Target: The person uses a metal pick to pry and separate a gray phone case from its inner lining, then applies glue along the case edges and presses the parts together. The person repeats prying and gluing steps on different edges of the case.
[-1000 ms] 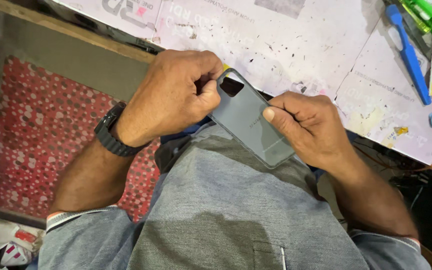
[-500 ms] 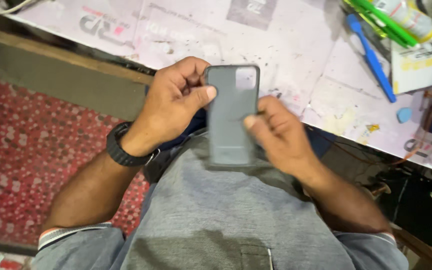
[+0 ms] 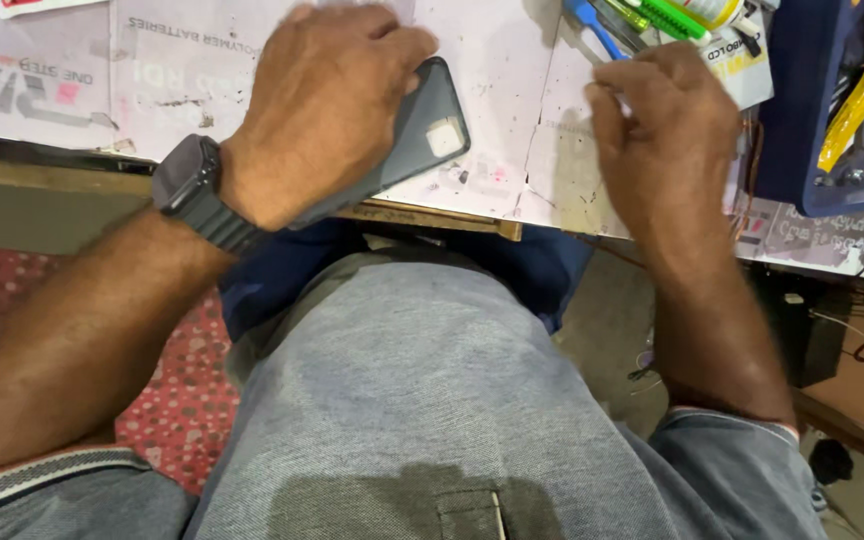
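My left hand [image 3: 327, 100] lies over a dark grey phone [image 3: 422, 125] and grips it, back side up, with its square camera patch showing at the right end. The phone rests partly on the paper-covered workbench [image 3: 512, 170], near its front edge. A black watch [image 3: 192, 190] is on that wrist. My right hand [image 3: 667, 125] hovers over the bench to the right, its fingers curled and blurred; I see nothing in it. It is close to a blue tool [image 3: 592, 25] and green pens [image 3: 667, 15].
A dark blue tray [image 3: 802, 150] with yellow tools stands at the right edge of the bench. Printed papers cover the bench top. Below, my grey shirt fills the middle, and a red patterned mat [image 3: 12, 300] lies on the floor at left. Cables trail at the lower right.
The phone was held in both hands above my lap. Now my left hand alone has carried it up onto the bench, and my right hand has let go and moved right toward the tools.
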